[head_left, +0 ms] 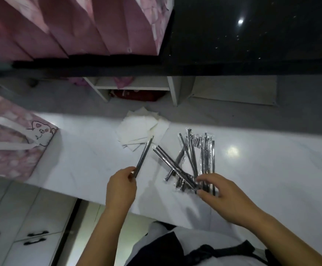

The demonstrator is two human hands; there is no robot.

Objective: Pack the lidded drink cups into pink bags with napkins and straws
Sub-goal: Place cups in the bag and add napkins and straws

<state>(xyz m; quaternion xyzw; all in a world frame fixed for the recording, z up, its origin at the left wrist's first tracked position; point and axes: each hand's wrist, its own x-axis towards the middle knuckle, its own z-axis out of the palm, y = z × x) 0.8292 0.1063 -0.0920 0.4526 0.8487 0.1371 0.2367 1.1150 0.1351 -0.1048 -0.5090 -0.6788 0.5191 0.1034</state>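
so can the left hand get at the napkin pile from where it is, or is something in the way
Probably yes. The left hand is already holding wrapped straws, whose tips overlap the napkin pile. Nothing else lies between them on the white counter, but its grip is occupied.

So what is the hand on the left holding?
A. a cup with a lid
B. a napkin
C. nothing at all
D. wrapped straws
D: the left hand pinches a couple of wrapped straws that stick up and away from its fingers, while the napkins lie untouched on the white counter and no cup is in view.
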